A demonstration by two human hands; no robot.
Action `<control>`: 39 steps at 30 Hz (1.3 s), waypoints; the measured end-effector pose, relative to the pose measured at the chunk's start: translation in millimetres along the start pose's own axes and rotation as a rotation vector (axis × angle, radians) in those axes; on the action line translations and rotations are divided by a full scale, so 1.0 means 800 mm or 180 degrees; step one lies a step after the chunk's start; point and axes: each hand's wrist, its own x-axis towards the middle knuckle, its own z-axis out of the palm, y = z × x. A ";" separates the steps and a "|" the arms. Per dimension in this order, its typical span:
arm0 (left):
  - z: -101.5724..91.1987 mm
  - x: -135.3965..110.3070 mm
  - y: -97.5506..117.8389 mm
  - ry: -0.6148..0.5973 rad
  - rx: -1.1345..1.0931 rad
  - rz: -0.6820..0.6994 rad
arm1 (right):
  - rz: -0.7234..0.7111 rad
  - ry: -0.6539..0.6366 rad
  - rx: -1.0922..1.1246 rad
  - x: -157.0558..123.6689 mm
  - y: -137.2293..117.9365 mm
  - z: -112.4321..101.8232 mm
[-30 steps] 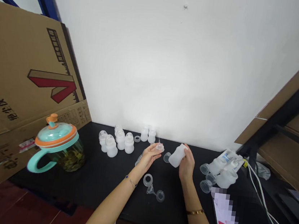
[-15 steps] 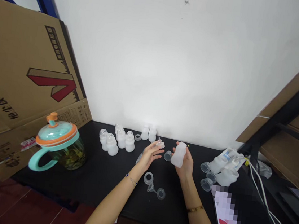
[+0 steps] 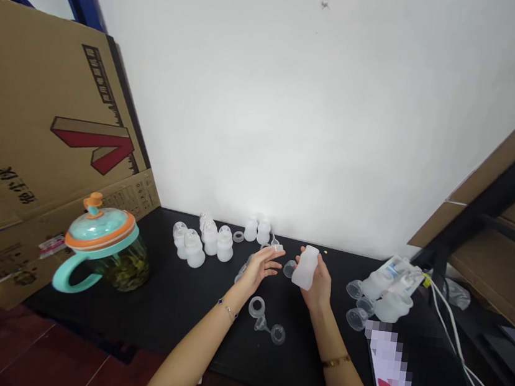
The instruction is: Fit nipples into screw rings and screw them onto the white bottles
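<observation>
Between thumb and fingers, my left hand (image 3: pixel 260 265) grips a small clear nipple piece (image 3: pixel 278 247). My right hand (image 3: pixel 319 285) is wrapped round a frosted white bottle (image 3: pixel 306 266), tilted and without a cap. Just left of that bottle is a clear cup-shaped cover (image 3: pixel 289 268). Below my hands a ring collar (image 3: pixel 256 307) lies on the black table, with a clear nipple (image 3: pixel 261 324) and a round clear piece (image 3: pixel 278 334) beside it. Other clear parts by my left wrist are partly hidden by it.
Several capped bottles (image 3: pixel 193 249) stand left of my hands; two bottles (image 3: pixel 251 228) stand by the wall, near another collar (image 3: pixel 238 236). A large teal-lidded jug (image 3: pixel 107 250) is at left. On the right are bottle parts (image 3: pixel 357 318), white cables (image 3: pixel 452 323) and a phone (image 3: pixel 397 379).
The nipple piece in my left hand has tipped a little. The bottle in my right hand has shifted slightly left and turned more upright. The whole view has drifted slightly.
</observation>
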 end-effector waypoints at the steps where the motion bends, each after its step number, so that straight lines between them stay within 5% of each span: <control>1: -0.001 0.000 0.000 -0.0001 -0.0017 -0.0008 | 0.0014 -0.0016 0.0003 0.000 0.000 0.000; 30: -0.002 0.002 -0.001 0.0112 0.0043 0.0100 | 0.0253 -0.0371 -0.0356 -0.008 0.024 0.010; 39: 0.002 0.002 -0.004 0.0189 0.0333 0.0493 | 0.0274 -0.0586 -0.0600 -0.018 0.035 0.023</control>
